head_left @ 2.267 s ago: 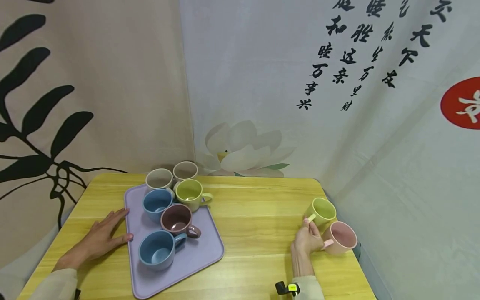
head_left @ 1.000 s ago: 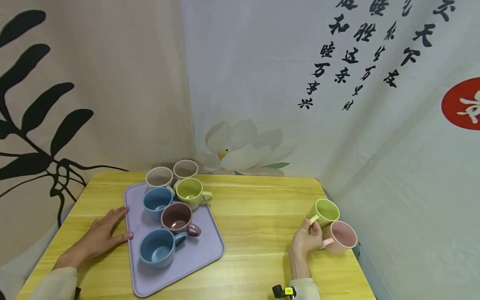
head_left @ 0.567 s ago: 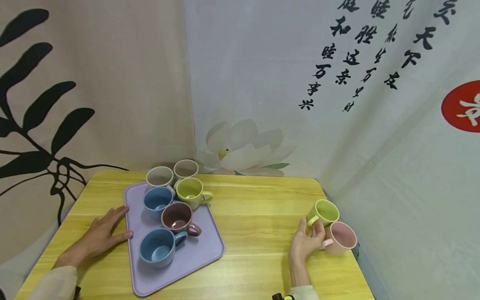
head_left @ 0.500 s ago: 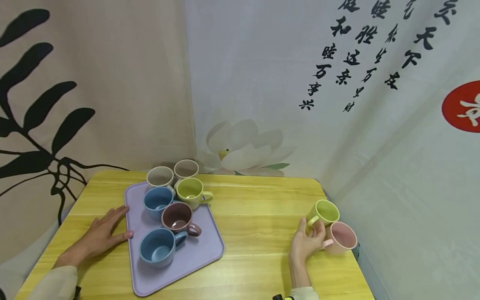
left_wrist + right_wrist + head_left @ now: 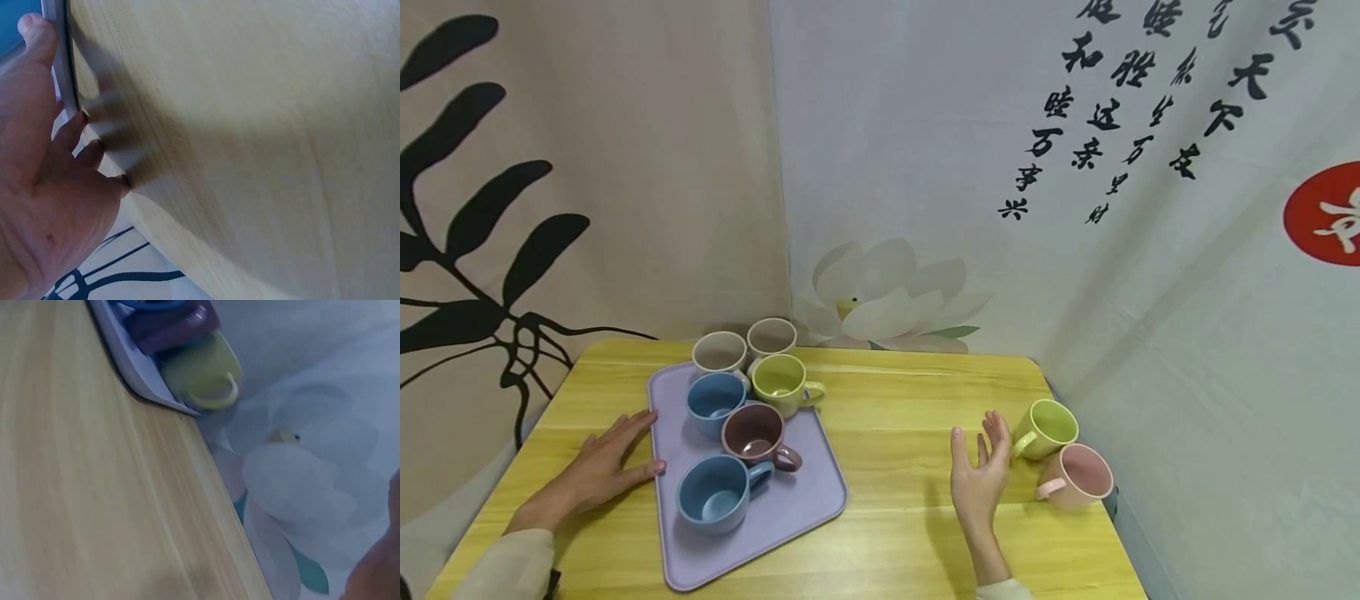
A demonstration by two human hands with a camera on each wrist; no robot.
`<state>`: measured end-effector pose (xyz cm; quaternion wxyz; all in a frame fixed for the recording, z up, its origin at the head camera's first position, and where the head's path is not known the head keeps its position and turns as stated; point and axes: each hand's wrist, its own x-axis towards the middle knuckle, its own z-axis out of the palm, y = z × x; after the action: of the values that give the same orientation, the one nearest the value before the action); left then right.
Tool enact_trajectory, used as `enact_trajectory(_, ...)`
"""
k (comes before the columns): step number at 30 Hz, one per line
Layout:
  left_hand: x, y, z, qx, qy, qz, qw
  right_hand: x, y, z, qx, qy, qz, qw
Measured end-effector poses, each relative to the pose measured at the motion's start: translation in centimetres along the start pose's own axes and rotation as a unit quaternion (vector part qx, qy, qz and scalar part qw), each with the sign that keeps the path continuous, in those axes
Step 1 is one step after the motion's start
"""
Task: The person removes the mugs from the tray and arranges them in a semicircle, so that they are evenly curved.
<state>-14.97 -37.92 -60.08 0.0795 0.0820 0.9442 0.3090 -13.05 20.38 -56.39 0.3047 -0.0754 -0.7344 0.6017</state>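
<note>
- Right hand (image 5: pixel 979 483) has come off the handle of the outer green cup (image 5: pixel 1048 423) since half a second ago and shifted left; that cup stays put.
- Head view: right hand raised over the table (image 5: pixel 910 392), fingers extended, thumb apart, holding nothing. Nearest thing is the outer green cup, upright near the table's right edge, handle turned toward the hand. Pink cup (image 5: pixel 1084 473) upright just beside it, on the near side.
- Head view, left: left hand (image 5: pixel 587 479) flat and spread, fingertips and thumb touching the left rim of the purple tray (image 5: pixel 797 525).
- On the tray, near to far: front blue cup (image 5: pixel 711 498), brown cup (image 5: pixel 752 437), back blue cup (image 5: pixel 715 402), inner green cup (image 5: pixel 778 387), all upright. Two pale cups (image 5: pixel 718 354) at the far end.
- Left wrist view: left hand's thumb at the tray rim, other fingers spread, their shadows falling across the wood.
- Right wrist view: blurred. Tray corner, brown cup and inner green cup at top; printed lotus (image 5: pixel 300 481) beyond the table edge; only a sliver of right hand at the right border, finger pose unreadable there.
</note>
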Motion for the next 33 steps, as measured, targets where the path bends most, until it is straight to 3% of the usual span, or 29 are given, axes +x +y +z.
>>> enact_trajectory(6,0.1,0.1,-0.1,0.001,-0.001,-0.003,1.0,-1.5,-0.7,1.8,0.0,-0.132,-0.005,0.991)
enact_trajectory(16,0.1,-0.1,0.0,0.002,0.003,0.004,1.0,-3.9,-1.9,5.1,0.002,-0.289,-0.011,0.957)
enact_trajectory(24,0.1,-0.2,0.0,0.002,0.003,0.004,1.0,-5.2,-2.8,7.4,0.021,-0.381,0.005,0.924)
enact_trajectory(33,0.1,-0.3,0.1,0.005,0.006,0.006,1.0,-6.3,-3.6,9.8,0.013,-0.445,0.003,0.896)
